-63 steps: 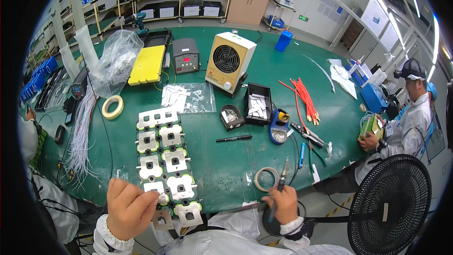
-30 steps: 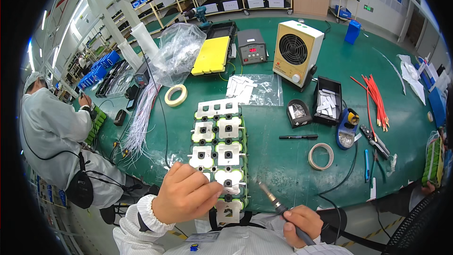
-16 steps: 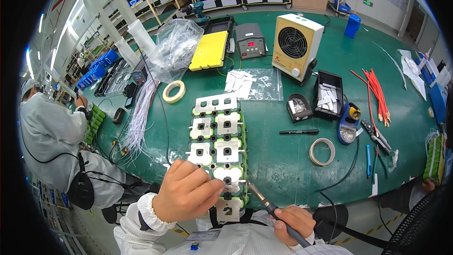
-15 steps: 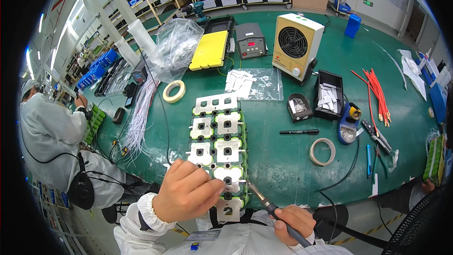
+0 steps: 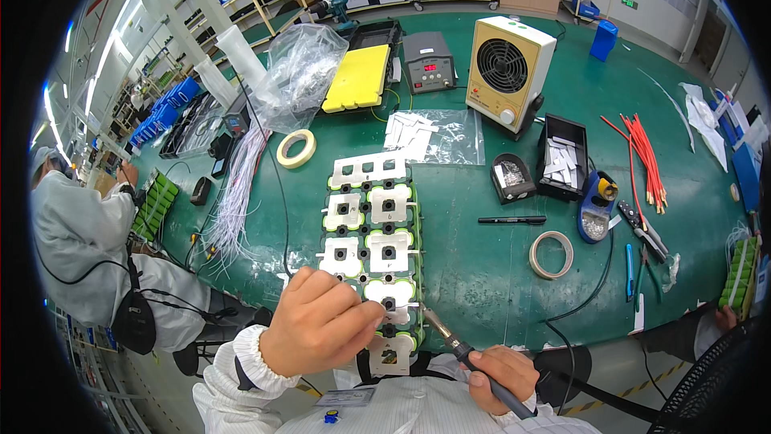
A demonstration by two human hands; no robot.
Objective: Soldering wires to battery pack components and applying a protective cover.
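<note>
Has just brought the grey, metal-tipped soldering iron, gripped in the right hand, beside the long green block with flat white plates on the green table. Keeps the left hand closed over the block; cannot tell about anything pinched. Seems busy at one spot now.

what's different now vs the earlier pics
The right hand brought the soldering iron left, from beside the nearer tape roll to the right edge of the battery pack. The left hand shifted right, reaching the pack's right column. The iron is still held; tape roll, black pen and red wires stayed put.
</note>
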